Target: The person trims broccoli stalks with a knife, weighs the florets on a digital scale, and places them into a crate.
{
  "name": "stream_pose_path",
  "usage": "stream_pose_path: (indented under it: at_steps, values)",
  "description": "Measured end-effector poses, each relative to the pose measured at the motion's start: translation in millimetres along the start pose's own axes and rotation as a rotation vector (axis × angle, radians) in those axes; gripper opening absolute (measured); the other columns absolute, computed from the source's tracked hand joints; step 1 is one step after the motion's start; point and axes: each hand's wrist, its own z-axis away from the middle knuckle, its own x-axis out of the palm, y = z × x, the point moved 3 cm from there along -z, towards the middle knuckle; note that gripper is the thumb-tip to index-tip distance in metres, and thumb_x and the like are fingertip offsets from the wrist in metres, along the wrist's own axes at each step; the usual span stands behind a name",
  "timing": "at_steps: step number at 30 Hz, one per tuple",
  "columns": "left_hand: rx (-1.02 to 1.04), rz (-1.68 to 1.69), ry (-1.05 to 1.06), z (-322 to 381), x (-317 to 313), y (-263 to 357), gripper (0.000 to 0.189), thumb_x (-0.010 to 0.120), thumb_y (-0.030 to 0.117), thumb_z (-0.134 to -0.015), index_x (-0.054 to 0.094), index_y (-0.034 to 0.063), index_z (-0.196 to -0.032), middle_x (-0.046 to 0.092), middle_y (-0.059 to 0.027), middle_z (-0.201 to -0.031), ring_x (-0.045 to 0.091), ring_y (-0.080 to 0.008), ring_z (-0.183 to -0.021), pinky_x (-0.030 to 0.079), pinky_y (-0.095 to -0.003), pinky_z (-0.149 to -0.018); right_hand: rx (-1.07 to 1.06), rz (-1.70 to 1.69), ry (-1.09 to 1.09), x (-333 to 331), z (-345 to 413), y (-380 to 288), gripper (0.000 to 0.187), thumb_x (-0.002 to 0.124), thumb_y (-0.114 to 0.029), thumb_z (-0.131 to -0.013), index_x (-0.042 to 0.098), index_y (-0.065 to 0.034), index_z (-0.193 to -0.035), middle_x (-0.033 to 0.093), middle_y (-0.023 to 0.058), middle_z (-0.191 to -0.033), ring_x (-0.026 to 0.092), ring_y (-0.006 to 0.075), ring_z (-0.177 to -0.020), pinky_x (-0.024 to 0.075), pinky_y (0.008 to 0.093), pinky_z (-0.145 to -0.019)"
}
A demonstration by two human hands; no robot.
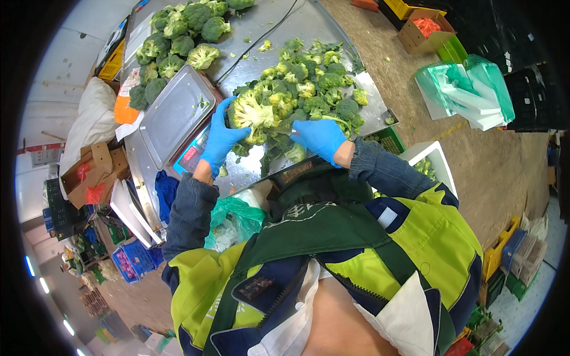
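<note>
My left hand (pixel 221 135), in a blue glove, grips a head of broccoli (pixel 251 112) whose pale cut stem side faces up. In my right hand (pixel 321 139), also gloved in blue, is a small knife (pixel 280 131); its blade points left and reaches the lower edge of that head. Whether the blade touches it I cannot tell. Beyond both hands spreads a heap of cut broccoli florets (pixel 314 84) on the steel table (pixel 249 38). Larger broccoli heads (pixel 176 33) are piled at the far left of the table.
A digital scale with a steel pan (pixel 178 115) stands left of my left hand. A black cable (pixel 262 38) crosses the table. Near my right elbow are a white foam box (pixel 438 164) with florets and a green crate (pixel 392 140). A green plastic bag (pixel 238 213) hangs below the table edge.
</note>
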Motion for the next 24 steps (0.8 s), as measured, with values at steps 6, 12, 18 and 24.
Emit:
stream_pose_path:
  at_steps: [6, 12, 18, 24]
  values:
    - [-0.254, 0.197, -0.071, -11.8, 5.3, -20.8, 0.081, 0.075, -0.001, -0.069, 0.040, 0.0129, -0.141, 0.057, -0.0076, -0.121, 0.059, -0.0212, -0.106, 0.054, -0.0349, -0.081, -0.068, 0.087, -0.049, 4.0, -22.9, 22.0, 0.025, 0.060, -0.035, -0.091, 0.060, -0.0101, -0.092, 0.066, 0.0146, -0.078, 0.065, 0.0379, -0.072, 0.0503, 0.0477, -0.062]
    - [-0.359, 0.665, 0.107, -21.7, -8.6, -51.6, 0.067, 0.071, 0.003, -0.077, 0.041, 0.0114, -0.137, 0.057, -0.0106, -0.124, 0.064, -0.0277, -0.103, 0.058, -0.0462, -0.081, 0.237, -0.447, -0.408, 22.1, -42.9, 62.1, 0.041, 0.053, -0.046, -0.095, 0.068, -0.0079, -0.100, 0.069, 0.0170, -0.087, 0.066, 0.0345, -0.081, 0.0504, 0.0428, -0.074]
    - [-0.120, 0.972, 0.196, -6.3, -23.9, 13.8, 0.062, 0.062, -0.006, -0.084, 0.035, 0.0082, -0.139, 0.052, -0.0144, -0.133, 0.058, -0.0328, -0.117, 0.053, -0.0517, -0.095, 0.258, -0.549, -0.096, 35.5, -21.0, 88.7, 0.040, 0.052, -0.042, -0.097, 0.068, -0.0055, -0.100, 0.069, 0.0168, -0.090, 0.066, 0.0331, -0.084, 0.0497, 0.0405, -0.075]
    - [0.116, 0.396, 0.536, -25.7, -109.9, 12.8, 0.066, 0.067, -0.004, -0.082, 0.037, 0.0080, -0.140, 0.052, -0.0108, -0.134, 0.056, -0.0274, -0.120, 0.052, -0.0434, -0.098, 0.348, -0.611, 0.087, 22.2, -19.3, 64.8, 0.034, 0.061, -0.039, -0.094, 0.066, -0.0059, -0.102, 0.068, 0.0162, -0.088, 0.065, 0.0277, -0.079, 0.0505, 0.0396, -0.071]
